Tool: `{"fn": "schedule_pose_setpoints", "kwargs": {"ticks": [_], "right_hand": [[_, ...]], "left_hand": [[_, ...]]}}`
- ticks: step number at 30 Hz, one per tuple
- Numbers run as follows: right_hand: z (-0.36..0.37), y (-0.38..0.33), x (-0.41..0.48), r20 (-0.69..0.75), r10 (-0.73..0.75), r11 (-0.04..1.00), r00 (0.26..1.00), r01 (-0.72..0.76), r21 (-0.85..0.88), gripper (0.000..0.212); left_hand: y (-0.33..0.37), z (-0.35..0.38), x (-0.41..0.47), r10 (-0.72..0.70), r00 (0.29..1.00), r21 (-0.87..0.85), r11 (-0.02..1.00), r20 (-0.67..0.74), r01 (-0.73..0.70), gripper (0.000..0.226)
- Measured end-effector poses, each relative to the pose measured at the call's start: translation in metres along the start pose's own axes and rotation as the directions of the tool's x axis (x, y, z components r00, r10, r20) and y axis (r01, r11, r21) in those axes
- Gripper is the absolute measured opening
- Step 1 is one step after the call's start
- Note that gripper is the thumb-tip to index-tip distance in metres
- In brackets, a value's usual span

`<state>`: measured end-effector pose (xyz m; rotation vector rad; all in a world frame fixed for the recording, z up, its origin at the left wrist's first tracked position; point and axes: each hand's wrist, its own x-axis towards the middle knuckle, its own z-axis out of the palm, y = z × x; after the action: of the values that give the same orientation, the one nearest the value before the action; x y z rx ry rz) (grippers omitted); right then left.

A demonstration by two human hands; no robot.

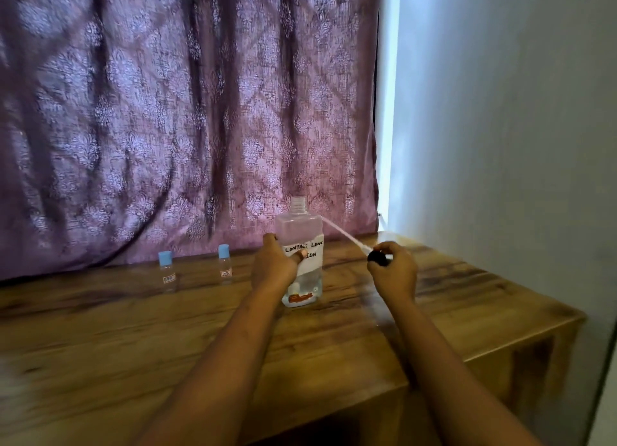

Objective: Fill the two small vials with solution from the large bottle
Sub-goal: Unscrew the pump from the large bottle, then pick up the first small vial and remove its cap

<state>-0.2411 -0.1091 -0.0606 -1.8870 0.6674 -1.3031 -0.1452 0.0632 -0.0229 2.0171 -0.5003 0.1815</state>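
Observation:
A large clear bottle [302, 245] with a handwritten white label stands upright on the wooden table [133, 328], its threaded neck uncapped. My left hand [275, 265] grips its left side. To the right of the bottle, my right hand [394, 268] holds a black pump cap [377, 258] whose thin white tube [344, 235] slants up toward the bottle's shoulder. Two small clear vials with blue caps stand to the left of the bottle, one [167, 272] farther left and one [224, 265] nearer it, both capped and apart from my hands.
A purple patterned curtain [167, 111] hangs right behind the table. A pale wall [500, 145] stands at the right. The table's right edge [567, 315] drops off just beyond my right hand.

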Motion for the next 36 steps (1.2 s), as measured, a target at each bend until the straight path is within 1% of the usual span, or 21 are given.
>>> {"fn": "schedule_pose_setpoints", "kwargs": {"ticks": [2, 4, 8, 10, 14, 16, 20, 22, 24, 25, 27, 28, 30, 32, 33, 34, 35, 36], "right_hand": [[0.004, 0.006, -0.007, 0.082, 0.037, 0.991, 0.996, -0.027, -0.128, 0.016], [0.007, 0.007, -0.012, 0.151, 0.053, 0.973, 0.987, -0.018, -0.229, 0.013], [0.010, 0.007, -0.016, 0.186, 0.067, 0.949, 0.980, -0.005, -0.316, 0.012], [0.010, 0.007, -0.018, 0.196, 0.056, 0.942, 0.979, 0.013, -0.335, 0.014], [0.010, 0.005, -0.022, 0.237, 0.021, 0.930, 0.971, 0.068, -0.361, 0.026], [0.012, 0.004, -0.023, 0.248, 0.004, 0.919, 0.969, 0.094, -0.384, 0.028], [0.015, 0.001, -0.029, 0.311, -0.057, 0.893, 0.949, 0.188, -0.409, 0.026], [0.015, -0.002, -0.032, 0.360, -0.058, 0.839, 0.931, 0.240, -0.488, 0.029], [0.014, -0.006, -0.035, 0.396, -0.038, 0.762, 0.917, 0.283, -0.583, 0.037], [0.014, -0.008, -0.036, 0.411, -0.026, 0.748, 0.911, 0.291, -0.596, 0.039], [0.013, -0.011, -0.038, 0.426, -0.012, 0.757, 0.905, 0.287, -0.587, 0.038], [0.013, -0.014, -0.040, 0.418, -0.030, 0.760, 0.908, 0.292, -0.580, 0.034], [0.013, -0.019, -0.044, 0.346, -0.139, 0.745, 0.928, 0.328, -0.581, 0.024], [0.017, -0.030, -0.053, 0.280, -0.299, 0.740, 0.912, 0.407, -0.536, 0.020], [0.019, -0.038, -0.060, 0.277, -0.342, 0.776, 0.898, 0.436, -0.455, 0.019], [0.023, -0.047, -0.068, 0.297, -0.347, 0.838, 0.890, 0.436, -0.329, 0.016], [0.031, -0.058, -0.076, 0.337, -0.333, 0.892, 0.881, 0.410, -0.188, 0.012], [0.038, -0.068, -0.084, 0.385, -0.325, 0.921, 0.864, 0.381, -0.077, 0.009]], "left_hand": [[-0.001, -0.001, -0.001, 0.007, 1.000, 0.002, 1.000, 0.002, -0.007, 0.057], [-0.004, -0.003, 0.000, 0.009, 1.000, 0.030, 1.000, 0.015, -0.009, 0.063], [-0.014, -0.015, 0.003, -0.026, 0.997, 0.042, 0.999, 0.069, 0.023, 0.084], [-0.022, -0.022, 0.006, -0.034, 0.993, 0.056, 0.998, 0.116, 0.028, 0.089], [-0.040, -0.042, 0.009, -0.088, 0.982, 0.104, 0.992, 0.164, 0.072, 0.081], [-0.052, -0.057, 0.010, -0.110, 0.980, 0.135, 0.987, 0.169, 0.087, 0.078], [-0.079, -0.082, 0.013, -0.137, 0.984, 0.140, 0.983, 0.112, 0.120, 0.061], [-0.090, -0.090, 0.011, -0.143, 0.987, 0.134, 0.982, 0.074, 0.132, 0.049], [-0.102, -0.093, 0.007, -0.151, 0.987, 0.107, 0.984, 0.048, 0.146, 0.046], [-0.108, -0.093, 0.005, -0.164, 0.986, 0.085, 0.983, 0.039, 0.160, 0.047], [-0.114, -0.094, 0.001, -0.200, 0.979, 0.035, 0.979, 0.041, 0.199, 0.047], [-0.116, -0.095, 0.001, -0.209, 0.977, 0.021, 0.978, 0.041, 0.209, 0.047], [-0.116, -0.099, 0.003, -0.188, 0.982, 0.053, 0.981, 0.020, 0.187, 0.047], [-0.116, -0.103, 0.006, -0.155, 0.988, 0.080, 0.984, -0.016, 0.156, 0.046], [-0.115, -0.103, 0.007, -0.136, 0.990, 0.087, 0.987, -0.029, 0.138, 0.045], [-0.115, -0.104, 0.008, -0.126, 0.991, 0.090, 0.988, -0.039, 0.129, 0.045], [-0.117, -0.105, 0.008, -0.132, 0.990, 0.078, 0.988, -0.048, 0.135, 0.044], [-0.117, -0.105, 0.008, -0.143, 0.989, 0.053, 0.988, -0.050, 0.145, 0.042]]}}
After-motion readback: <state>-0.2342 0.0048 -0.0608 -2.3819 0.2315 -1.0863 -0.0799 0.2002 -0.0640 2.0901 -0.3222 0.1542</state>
